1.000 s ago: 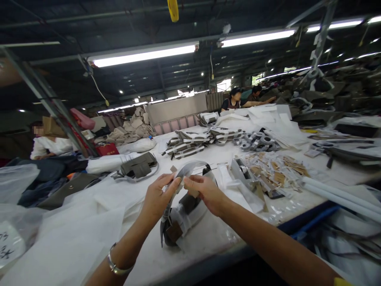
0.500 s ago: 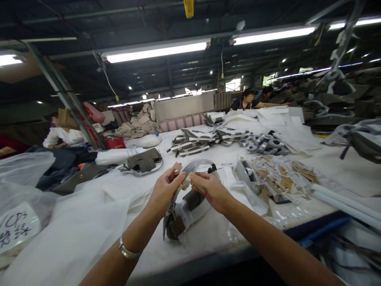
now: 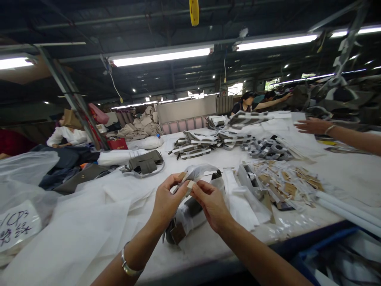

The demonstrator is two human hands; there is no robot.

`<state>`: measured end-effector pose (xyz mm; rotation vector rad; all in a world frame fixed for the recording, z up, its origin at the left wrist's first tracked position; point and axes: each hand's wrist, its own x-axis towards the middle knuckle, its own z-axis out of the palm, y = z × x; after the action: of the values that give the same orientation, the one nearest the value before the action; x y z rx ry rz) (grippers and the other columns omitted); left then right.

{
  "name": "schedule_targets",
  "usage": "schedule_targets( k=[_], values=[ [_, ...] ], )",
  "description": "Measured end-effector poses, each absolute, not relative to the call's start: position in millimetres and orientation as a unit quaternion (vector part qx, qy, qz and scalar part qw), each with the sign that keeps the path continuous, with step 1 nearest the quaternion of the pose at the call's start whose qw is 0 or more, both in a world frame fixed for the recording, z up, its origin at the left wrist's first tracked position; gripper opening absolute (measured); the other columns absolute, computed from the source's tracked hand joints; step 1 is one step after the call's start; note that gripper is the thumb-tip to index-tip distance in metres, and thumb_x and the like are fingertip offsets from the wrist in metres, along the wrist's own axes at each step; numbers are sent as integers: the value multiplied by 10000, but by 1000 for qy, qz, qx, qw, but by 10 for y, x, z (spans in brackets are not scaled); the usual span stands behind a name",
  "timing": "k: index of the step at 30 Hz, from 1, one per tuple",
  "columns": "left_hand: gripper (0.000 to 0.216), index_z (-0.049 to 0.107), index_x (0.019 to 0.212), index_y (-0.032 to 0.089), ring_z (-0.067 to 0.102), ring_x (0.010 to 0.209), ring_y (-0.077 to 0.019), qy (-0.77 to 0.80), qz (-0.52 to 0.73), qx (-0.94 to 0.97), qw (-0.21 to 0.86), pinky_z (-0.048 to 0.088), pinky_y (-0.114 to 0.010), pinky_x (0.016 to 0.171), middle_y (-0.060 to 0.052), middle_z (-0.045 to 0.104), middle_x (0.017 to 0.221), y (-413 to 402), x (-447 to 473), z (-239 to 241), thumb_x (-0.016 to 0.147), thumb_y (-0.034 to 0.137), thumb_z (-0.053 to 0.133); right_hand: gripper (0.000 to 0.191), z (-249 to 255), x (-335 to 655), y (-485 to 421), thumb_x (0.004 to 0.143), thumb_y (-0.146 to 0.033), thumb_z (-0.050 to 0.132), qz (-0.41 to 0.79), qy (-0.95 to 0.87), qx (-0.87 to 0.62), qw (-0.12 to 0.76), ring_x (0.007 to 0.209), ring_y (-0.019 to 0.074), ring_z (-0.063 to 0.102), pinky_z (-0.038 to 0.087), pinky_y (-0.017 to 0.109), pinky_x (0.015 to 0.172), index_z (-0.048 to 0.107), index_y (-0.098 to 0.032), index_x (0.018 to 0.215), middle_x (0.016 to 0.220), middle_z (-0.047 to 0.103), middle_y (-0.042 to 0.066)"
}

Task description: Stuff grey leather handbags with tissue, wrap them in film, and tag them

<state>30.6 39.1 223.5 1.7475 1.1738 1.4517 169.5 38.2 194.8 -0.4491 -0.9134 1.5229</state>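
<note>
In front of me on the white-covered table (image 3: 154, 254) lies a grey-olive handbag (image 3: 192, 207), partly wrapped in white material. A brown tag (image 3: 177, 233) hangs at its near end. Its wrapped strap (image 3: 199, 171) arches up behind my fingers. Over the bag, my left hand (image 3: 164, 198) is closed, thumb against fingers, on a small pale label (image 3: 190, 186) and seemingly the strap beside it. The fingertips of my right hand (image 3: 214, 203) pinch the label's other side. My fingers hide part of the strap.
Wrapped bags (image 3: 195, 145) are piled at mid-table, with rolled straps (image 3: 268, 147) beside them. Scattered tags (image 3: 290, 180) and an open box (image 3: 250, 174) lie to the right. A co-worker's hand (image 3: 314, 126) reaches in at far right. White sheets (image 3: 71, 222) cover the left.
Both hands stay together over the bag, my right fingers now closer on the label. A co-worker's arm has come in from the right, and a wrapped bag appears above the far pile.
</note>
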Motion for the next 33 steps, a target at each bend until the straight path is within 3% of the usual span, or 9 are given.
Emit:
schedule_targets(
  k=[6,15,20,26,33],
  values=[
    [249,687,1033,207,633,940,-190,455,563,658,208,473,-299,888,-18,701,981,359,330,2173,829,349,689,241,1874,1636,395,843,-381,716,577,-453,-213,646,913,198,638,496,354,929,721,-184,982,964,712,56],
    [237,674,1027,206,626,882,-176,453,582,631,239,497,-304,851,-16,684,937,316,410,2099,844,357,683,273,1830,1635,376,877,-390,662,479,-502,-273,666,863,194,630,498,311,826,687,-179,1047,934,704,56],
    [249,670,1053,205,634,908,-187,468,592,619,219,503,-318,857,-31,694,972,304,457,2076,868,370,652,290,1837,1607,379,900,-432,612,469,-505,-301,659,780,174,592,498,287,727,654,-167,1011,818,648,31],
    [205,690,1046,221,630,999,-181,439,587,666,137,488,-294,898,-33,694,1053,245,454,2121,932,300,539,251,1777,1532,392,918,-435,567,467,-485,-322,666,694,135,509,444,250,645,570,-190,862,737,549,-14],
    [199,713,1069,235,676,969,-169,477,522,707,-5,526,-282,893,-17,730,1050,218,388,2199,908,269,600,223,1759,1513,367,908,-409,592,495,-468,-298,669,696,131,517,450,260,668,577,-191,867,733,557,-18]
  ],
)
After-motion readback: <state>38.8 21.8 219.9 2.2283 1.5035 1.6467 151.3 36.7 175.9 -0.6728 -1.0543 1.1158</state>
